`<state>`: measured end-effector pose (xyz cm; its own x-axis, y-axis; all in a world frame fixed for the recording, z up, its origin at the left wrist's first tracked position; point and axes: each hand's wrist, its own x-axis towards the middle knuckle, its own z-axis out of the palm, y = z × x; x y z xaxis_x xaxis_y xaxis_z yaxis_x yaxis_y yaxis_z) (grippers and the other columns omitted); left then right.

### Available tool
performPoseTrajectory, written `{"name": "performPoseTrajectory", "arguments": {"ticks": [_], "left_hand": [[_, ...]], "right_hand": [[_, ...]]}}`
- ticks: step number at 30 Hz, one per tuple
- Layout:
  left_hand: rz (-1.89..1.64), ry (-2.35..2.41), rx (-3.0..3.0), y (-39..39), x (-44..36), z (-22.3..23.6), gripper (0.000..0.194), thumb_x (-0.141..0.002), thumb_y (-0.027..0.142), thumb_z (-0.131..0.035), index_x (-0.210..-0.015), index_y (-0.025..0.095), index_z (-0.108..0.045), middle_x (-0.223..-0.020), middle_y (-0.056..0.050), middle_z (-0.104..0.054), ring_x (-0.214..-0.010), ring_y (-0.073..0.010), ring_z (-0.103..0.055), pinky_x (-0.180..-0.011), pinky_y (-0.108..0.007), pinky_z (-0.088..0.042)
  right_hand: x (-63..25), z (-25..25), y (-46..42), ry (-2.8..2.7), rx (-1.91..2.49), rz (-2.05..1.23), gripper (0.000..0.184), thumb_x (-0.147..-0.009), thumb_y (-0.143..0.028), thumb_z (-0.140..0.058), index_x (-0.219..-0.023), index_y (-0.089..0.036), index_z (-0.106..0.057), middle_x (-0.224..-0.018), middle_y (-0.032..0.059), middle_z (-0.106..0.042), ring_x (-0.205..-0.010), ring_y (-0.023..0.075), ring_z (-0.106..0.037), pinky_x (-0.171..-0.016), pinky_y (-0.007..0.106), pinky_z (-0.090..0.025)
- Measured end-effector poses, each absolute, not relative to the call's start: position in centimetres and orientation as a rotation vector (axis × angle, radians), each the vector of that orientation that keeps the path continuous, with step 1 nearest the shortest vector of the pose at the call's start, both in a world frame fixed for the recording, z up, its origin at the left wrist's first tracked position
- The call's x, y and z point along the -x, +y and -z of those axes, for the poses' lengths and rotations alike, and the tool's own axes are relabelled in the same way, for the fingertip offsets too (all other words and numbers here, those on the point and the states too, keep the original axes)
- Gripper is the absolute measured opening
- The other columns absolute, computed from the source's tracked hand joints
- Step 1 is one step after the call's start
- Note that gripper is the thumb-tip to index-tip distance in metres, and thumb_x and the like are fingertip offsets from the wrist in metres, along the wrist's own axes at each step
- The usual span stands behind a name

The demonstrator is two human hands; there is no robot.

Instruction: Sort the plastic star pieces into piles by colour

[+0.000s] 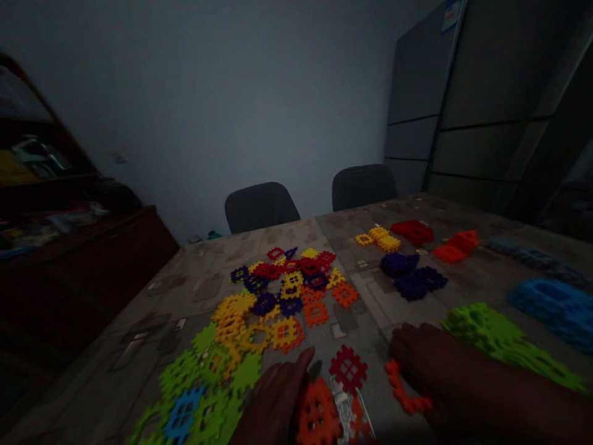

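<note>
My left hand (275, 395), low in the middle of the head view, closes along the left side of an orange interlocking tile with a window grid (316, 411); its lower part is cut off by the frame. To the right, my right hand (419, 355) is curled over an orange toothed piece (407, 395), which shows partly below the fingers. Between the hands lies a dark red window tile (348, 369), with another orange-red piece (360, 423) below it. A loose heap of yellow tiles (236, 306), with purple, red and orange ones, spreads beyond my left hand.
Green tiles (215, 358) and a blue window tile (184, 413) lie at the left. Sorted piles stand on the right: green (491, 330), blue (551, 303), purple (401, 266), red (412, 232), orange (456, 246), yellow (382, 238). Two chairs (262, 207) stand behind the table.
</note>
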<state>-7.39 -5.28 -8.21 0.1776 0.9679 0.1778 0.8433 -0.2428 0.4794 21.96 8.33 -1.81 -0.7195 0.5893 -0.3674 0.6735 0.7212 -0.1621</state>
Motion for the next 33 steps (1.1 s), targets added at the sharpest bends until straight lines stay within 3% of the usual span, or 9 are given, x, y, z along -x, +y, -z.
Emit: {"name": "performPoseTrajectory", "arguments": {"ticks": [4, 11, 16, 20, 26, 33], "left_hand": [[-0.72, 1.706, -2.221, -3.5, 6.9, 8.6, 0.107, -0.076, 0.026, -0.079, -0.165, 0.039, -0.022, -0.151, -0.009, -0.059, -0.136, -0.0376, -0.057, -0.116, -0.053, -0.044], [-0.697, 1.613, -2.288, 0.0, 6.6, 9.1, 0.095, -0.08, 0.033, -0.079, -0.163, 0.035, -0.032, -0.153, -0.015, -0.057, -0.133, -0.0415, -0.06, -0.109, -0.06, -0.051], [-0.781, 1.606, -2.247, 2.5, 5.1, 8.8, 0.095, -0.074, 0.037, -0.08, -0.16, 0.035, -0.04, -0.143, -0.013, -0.066, -0.128, -0.0423, -0.062, -0.108, -0.056, -0.051], [-0.694, 1.611, -2.184, 3.7, 3.6, 7.4, 0.103, -0.062, 0.035, -0.083, -0.157, 0.039, -0.044, -0.136, -0.008, -0.07, -0.123, -0.0412, -0.064, -0.107, -0.052, -0.052], [-0.697, 1.683, -2.134, 3.5, 3.2, 6.3, 0.096, -0.066, 0.033, -0.079, -0.155, 0.042, -0.046, -0.14, -0.005, -0.069, -0.126, -0.0385, -0.062, -0.11, -0.051, -0.048], [-0.672, 1.743, -2.063, 4.2, 2.1, 4.4, 0.089, -0.067, 0.038, -0.077, -0.152, 0.043, -0.051, -0.132, -0.003, -0.072, -0.124, -0.0355, -0.064, -0.11, -0.046, -0.048]], "right_hand": [[-22.8, 1.4, 8.7, 2.781, -0.978, 0.539, 0.052, -0.078, -0.031, -0.069, -0.126, -0.013, -0.065, -0.129, 0.0228, -0.063, -0.116, 0.0408, -0.061, -0.102, 0.059, -0.047], [-23.9, -1.5, 9.6, 2.905, -1.014, 0.59, 0.043, -0.08, -0.03, -0.067, -0.121, -0.016, -0.064, -0.127, 0.0193, -0.063, -0.116, 0.0373, -0.06, -0.1, 0.053, -0.048], [-24.9, -2.5, 10.6, 2.903, -1.073, 0.544, 0.037, -0.076, -0.03, -0.072, -0.111, -0.018, -0.063, -0.117, 0.0146, -0.064, -0.108, 0.0342, -0.061, -0.096, 0.051, -0.048], [-27.5, -3.0, 13.3, 2.993, -1.144, 0.482, 0.033, -0.076, -0.035, -0.073, -0.104, -0.022, -0.061, -0.112, 0.0116, -0.066, -0.099, 0.0305, -0.062, -0.087, 0.043, -0.049], [-34.3, -3.2, 21.5, 2.886, -1.407, 0.325, 0.023, -0.075, -0.039, -0.063, -0.09, -0.023, -0.056, -0.09, 0.0075, -0.064, -0.08, 0.0249, -0.06, -0.074, 0.037, -0.047], [-39.0, 0.8, 27.8, 2.65, -1.496, 0.282, 0.033, -0.065, -0.048, -0.071, -0.074, -0.025, -0.049, -0.077, 0.0022, -0.056, -0.068, 0.0196, -0.05, -0.063, 0.033, -0.037]]}}
